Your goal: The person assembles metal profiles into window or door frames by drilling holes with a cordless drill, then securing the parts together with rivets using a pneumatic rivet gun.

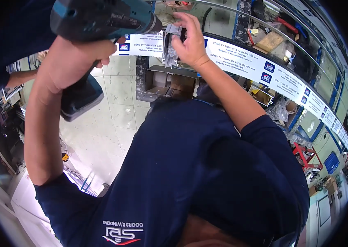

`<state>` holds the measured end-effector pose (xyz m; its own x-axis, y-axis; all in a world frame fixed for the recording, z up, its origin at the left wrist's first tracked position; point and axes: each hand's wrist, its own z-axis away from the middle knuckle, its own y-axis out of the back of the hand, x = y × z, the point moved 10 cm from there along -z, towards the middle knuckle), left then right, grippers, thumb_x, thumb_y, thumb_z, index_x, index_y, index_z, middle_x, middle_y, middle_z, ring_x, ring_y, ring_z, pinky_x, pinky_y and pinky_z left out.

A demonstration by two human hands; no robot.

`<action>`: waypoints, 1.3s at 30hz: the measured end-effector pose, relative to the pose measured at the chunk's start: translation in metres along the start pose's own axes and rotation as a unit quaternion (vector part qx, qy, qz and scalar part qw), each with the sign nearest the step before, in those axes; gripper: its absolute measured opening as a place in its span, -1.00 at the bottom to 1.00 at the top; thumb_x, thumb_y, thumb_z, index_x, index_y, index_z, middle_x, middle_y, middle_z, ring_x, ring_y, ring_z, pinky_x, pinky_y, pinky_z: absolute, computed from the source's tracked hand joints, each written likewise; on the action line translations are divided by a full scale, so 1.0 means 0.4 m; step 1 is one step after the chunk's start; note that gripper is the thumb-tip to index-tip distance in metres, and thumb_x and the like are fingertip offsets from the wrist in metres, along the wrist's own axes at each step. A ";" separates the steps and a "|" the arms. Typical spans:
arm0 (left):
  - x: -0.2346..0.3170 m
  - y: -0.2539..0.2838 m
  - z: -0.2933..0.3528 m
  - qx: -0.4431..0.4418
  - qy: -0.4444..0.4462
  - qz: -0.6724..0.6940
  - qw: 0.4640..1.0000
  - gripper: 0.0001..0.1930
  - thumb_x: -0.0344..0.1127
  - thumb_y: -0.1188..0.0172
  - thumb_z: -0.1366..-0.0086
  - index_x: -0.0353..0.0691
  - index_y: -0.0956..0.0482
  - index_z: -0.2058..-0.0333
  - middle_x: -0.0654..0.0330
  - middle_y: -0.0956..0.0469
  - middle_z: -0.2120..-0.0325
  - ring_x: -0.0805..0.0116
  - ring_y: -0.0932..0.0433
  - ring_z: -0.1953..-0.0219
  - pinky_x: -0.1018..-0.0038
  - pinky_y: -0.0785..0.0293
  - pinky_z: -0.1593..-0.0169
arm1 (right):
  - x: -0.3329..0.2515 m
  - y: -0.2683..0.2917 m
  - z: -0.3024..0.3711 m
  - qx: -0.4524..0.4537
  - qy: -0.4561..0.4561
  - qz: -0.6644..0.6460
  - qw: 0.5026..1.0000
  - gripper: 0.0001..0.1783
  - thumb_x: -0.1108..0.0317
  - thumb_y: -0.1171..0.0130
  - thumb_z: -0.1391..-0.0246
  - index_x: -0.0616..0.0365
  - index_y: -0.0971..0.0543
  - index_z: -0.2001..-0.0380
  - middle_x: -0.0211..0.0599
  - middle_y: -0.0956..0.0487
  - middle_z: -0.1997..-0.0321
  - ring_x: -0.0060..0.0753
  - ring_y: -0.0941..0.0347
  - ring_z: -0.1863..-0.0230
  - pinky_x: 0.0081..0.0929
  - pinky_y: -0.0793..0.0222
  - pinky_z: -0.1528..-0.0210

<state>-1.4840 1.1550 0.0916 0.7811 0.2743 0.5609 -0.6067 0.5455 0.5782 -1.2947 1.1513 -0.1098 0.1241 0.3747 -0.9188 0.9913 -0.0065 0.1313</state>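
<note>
My left hand (83, 57) is wrapped round the grip of a teal and black cordless drill (104, 18). Its battery hangs below my wrist, and its chuck points right, at a short grey metal profile piece (171, 51). That piece stands against a long bar covered in white printed film (239, 55). My right hand (191, 43) has its thumb and fingers bent round the upper part of the grey piece. Whether the drill's tip touches the piece I cannot make out.
At the upper left are a co-worker's dark sleeve (1, 45) and forearm (22, 78). Below the bar sits an open cardboard box (169, 82). A wood block (269, 41) and tools lie beyond the bar. A red metal stand (307, 156) and blue bin (331, 162) are at the right.
</note>
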 end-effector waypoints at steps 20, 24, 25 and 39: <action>0.091 -0.014 -0.001 0.031 -0.064 -0.053 0.996 -0.77 -0.43 -0.24 -0.13 -0.37 -0.72 0.24 0.20 -0.59 0.59 0.45 -0.55 0.57 0.49 -0.44 0.48 | -0.552 -0.011 -0.374 -0.090 0.170 -0.263 0.945 -0.03 -0.60 -0.35 -0.04 0.26 -0.67 0.10 -0.38 -0.56 0.49 -0.49 -0.54 0.40 -0.46 -0.47 0.35; 0.075 -0.021 0.002 0.026 -0.046 -0.064 0.997 -0.79 -0.41 -0.25 -0.15 -0.36 -0.73 0.26 0.20 -0.58 0.61 0.47 -0.54 0.60 0.51 -0.45 0.47 | -0.536 -0.025 -0.373 -0.072 0.148 -0.212 0.963 -0.14 -0.53 -0.38 -0.07 0.23 -0.70 0.35 -0.31 -0.57 0.50 -0.42 -0.52 0.44 -0.42 -0.43 0.40; 0.077 -0.021 0.006 0.035 -0.054 -0.062 0.996 -0.80 -0.40 -0.26 -0.17 -0.35 -0.74 0.26 0.20 -0.58 0.62 0.47 -0.53 0.60 0.51 -0.44 0.47 | -0.537 -0.023 -0.370 -0.066 0.140 -0.208 0.966 -0.18 -0.49 -0.39 -0.09 0.22 -0.70 0.39 -0.29 -0.57 0.51 -0.41 -0.51 0.46 -0.41 -0.42 0.42; 0.073 -0.019 0.004 0.057 -0.031 -0.121 0.991 -0.83 -0.30 -0.34 -0.23 -0.32 -0.73 0.39 0.22 -0.58 0.65 0.48 -0.53 0.63 0.51 -0.40 0.49 | -0.550 0.005 -0.360 -0.040 0.155 -0.213 0.964 -0.33 -0.30 -0.44 -0.16 0.23 -0.72 0.33 -0.28 -0.64 0.51 -0.43 -0.52 0.48 -0.43 -0.47 0.38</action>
<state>-1.4567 1.1577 0.1047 0.8972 0.0956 0.4311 -0.4185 0.4956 0.7611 -1.3261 1.2026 0.1462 -0.3250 0.5863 -0.7420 0.9413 0.2760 -0.1943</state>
